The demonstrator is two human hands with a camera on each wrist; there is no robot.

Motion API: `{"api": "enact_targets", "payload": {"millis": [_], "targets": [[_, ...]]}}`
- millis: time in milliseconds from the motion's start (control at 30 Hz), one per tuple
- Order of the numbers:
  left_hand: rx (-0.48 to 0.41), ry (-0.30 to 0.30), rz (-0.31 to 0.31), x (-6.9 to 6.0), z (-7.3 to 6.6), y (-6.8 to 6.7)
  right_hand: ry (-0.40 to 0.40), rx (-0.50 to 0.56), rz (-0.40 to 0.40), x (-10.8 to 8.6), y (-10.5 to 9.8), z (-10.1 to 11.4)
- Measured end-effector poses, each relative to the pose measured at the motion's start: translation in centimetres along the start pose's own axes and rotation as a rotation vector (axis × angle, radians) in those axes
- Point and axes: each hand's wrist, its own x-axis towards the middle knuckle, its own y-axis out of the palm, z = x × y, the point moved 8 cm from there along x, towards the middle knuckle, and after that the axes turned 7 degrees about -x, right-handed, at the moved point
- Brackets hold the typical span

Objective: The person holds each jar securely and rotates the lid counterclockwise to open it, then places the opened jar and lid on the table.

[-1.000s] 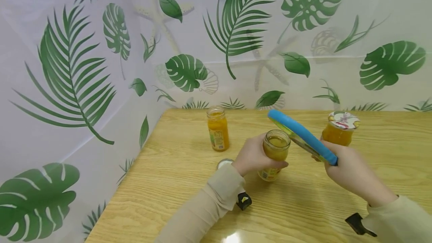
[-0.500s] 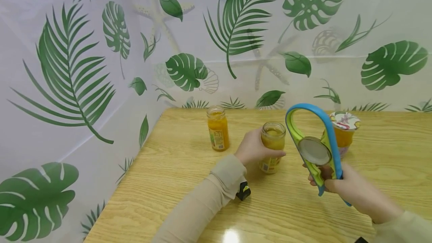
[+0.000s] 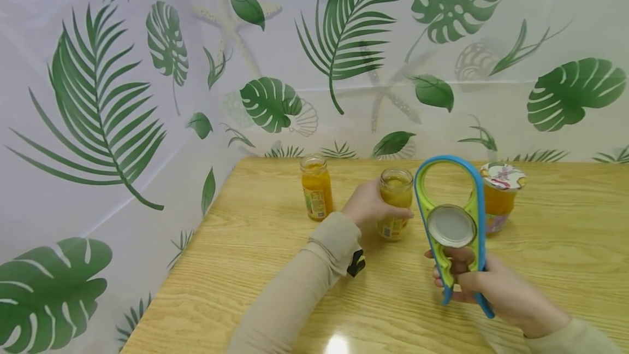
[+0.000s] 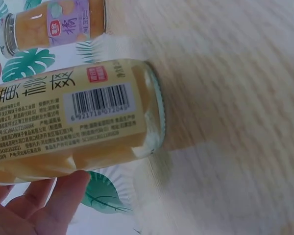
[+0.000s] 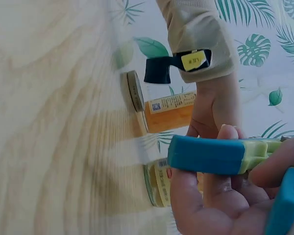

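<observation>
My left hand (image 3: 366, 205) grips an uncapped glass jar (image 3: 396, 195) of yellow fruit from its left side, thumb across the front. In the left wrist view, the label (image 4: 63, 112) with its barcode faces the camera, and the jar's base is at or just above the table. To its right, my right hand (image 3: 506, 291) holds a blue and green jar opener (image 3: 480, 217) by its handles, loop upward. A round metal lid (image 3: 451, 226) sits within the opener, its pale inner side towards the head camera. The right wrist view shows fingers (image 5: 191, 200) curled round a blue handle.
An uncapped jar of orange fruit (image 3: 316, 190) stands at the back left. Another lid (image 5: 135, 91) lies before it in the right wrist view. Behind the opener is a capped jar (image 3: 502, 198) with a patterned top. A leaf-print sheet (image 3: 344, 124) hangs behind the wooden table (image 3: 236, 245).
My right hand has drawn the opener away from the jar's mouth to the right and turned it upright, exposing the lid inside. My left hand has shifted the jar slightly backward.
</observation>
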Motion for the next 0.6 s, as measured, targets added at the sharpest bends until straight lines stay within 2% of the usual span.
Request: {"api": "enact_targets", "payload": {"millis": [200,600], "targets": [[0.022,-0.019,-0.03,0.6,0.0,-0.3,0.018,0.168,0.069,0.4,1.0,-0.4],[0.078,-0.022,-0.062,1.7,-0.3,0.2,0.052,0.218,0.086,0.5,2.0,-1.4]]}}
